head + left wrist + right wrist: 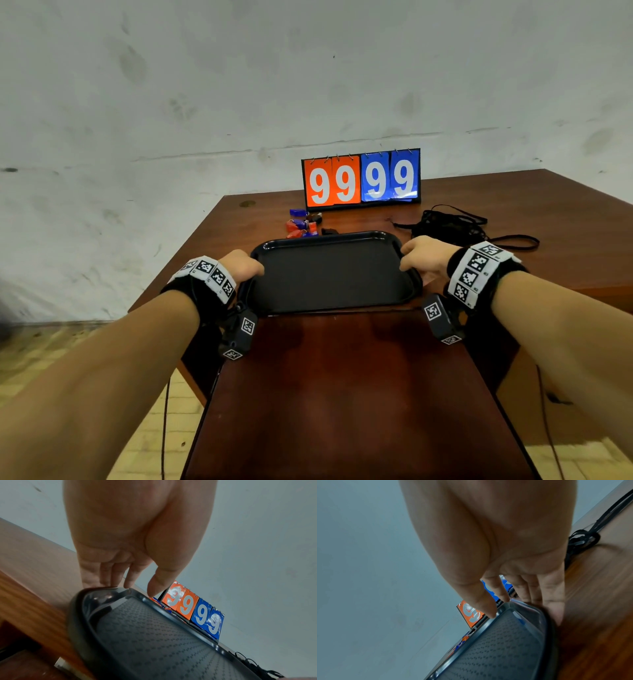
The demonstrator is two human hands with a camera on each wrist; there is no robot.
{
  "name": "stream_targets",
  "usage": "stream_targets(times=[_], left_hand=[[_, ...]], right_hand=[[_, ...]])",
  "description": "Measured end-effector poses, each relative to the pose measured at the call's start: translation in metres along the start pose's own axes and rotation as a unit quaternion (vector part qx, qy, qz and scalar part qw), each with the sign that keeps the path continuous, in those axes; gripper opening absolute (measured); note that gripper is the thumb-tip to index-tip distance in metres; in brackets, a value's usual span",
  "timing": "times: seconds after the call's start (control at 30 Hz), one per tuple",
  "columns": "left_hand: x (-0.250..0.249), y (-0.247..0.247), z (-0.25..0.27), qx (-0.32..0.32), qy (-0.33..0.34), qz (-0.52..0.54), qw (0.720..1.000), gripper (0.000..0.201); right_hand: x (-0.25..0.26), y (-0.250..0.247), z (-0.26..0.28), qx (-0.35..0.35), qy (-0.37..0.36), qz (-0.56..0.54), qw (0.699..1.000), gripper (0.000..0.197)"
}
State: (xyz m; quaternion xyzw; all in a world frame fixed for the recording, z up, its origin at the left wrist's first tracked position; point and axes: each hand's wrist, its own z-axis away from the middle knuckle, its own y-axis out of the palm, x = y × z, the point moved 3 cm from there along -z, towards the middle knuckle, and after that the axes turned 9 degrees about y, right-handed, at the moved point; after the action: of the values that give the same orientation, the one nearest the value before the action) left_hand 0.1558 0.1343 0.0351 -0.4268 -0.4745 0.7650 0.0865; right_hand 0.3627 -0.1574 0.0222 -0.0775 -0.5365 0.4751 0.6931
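A flip scoreboard of orange and blue number cards [361, 180], all showing 9, stands upright on the reddish-brown wooden table [513, 205]. It is well beyond the left hand [241, 265] and the right hand [424, 255]. A heap of small red, blue and black plastic pieces [303, 224] lies beyond the left hand. A tangle of black cord [452, 224] lies just beyond the right hand.

The red and blue pieces [301, 224] at the tray's [329, 274] twelve o'clock are too small to identify (its rim hides some); left hand [239, 265] and right hand [424, 255] fingertips hide under it.
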Motion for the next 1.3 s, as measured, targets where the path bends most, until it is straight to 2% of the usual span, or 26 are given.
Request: stream_targets(times=[0.1,0.2,0.3,0.43,0.53,0.67,0.8,1.03,1.17,1.3], left_hand=[[-0.003,0.001,-0.013,0.009,0.005,0.007,1.0,0.023],[-0.003,0.001,-0.026,0.01,0.01,0.022,1.0,0.035],[-0.001,0.001,-0.038,0.009,0.022,0.03,0.999,0.037],[-0.011,0.004,-0.025,0.015,0.045,0.034,0.998,0.025],[-0.011,0.008,-0.022,0.01,0.058,0.036,0.998,0.04],[-0.012,0.004,-0.012,0.007,0.078,0.023,0.997,0.045],[-0.019,-0.002,0.003,-0.01,0.11,0.011,0.994,0.055],[-0.036,-0.006,0.007,-0.024,0.164,0.017,0.986,0.045],[-0.05,-0.009,-0.018,-0.027,0.179,0.002,0.983,0.029],[-0.061,-0.01,-0.056,-0.023,0.182,-0.016,0.983,0.022]], right_hand=[[0.005,-0.001,-0.008,0.0,-0.004,0.002,1.0,0.05],[0.006,-0.003,-0.015,-0.031,-0.015,0.013,0.999,0.053],[0.005,-0.004,-0.021,-0.062,-0.022,0.04,0.997,0.058],[0.007,-0.003,-0.019,-0.084,-0.024,0.047,0.995,0.059],[0.009,0.001,-0.011,-0.072,-0.027,0.055,0.995,0.066],[0.017,0.005,0.008,-0.064,-0.034,0.07,0.995,0.071],[0.041,0.014,0.03,-0.081,-0.08,0.078,0.99,0.069],[0.085,0.044,0.05,-0.034,-0.141,0.081,0.986,0.07],[0.108,0.047,0.032,-0.015,-0.162,0.082,0.983,0.067],[0.13,0.048,-0.001,0.007,-0.167,0.096,0.981,0.064]])
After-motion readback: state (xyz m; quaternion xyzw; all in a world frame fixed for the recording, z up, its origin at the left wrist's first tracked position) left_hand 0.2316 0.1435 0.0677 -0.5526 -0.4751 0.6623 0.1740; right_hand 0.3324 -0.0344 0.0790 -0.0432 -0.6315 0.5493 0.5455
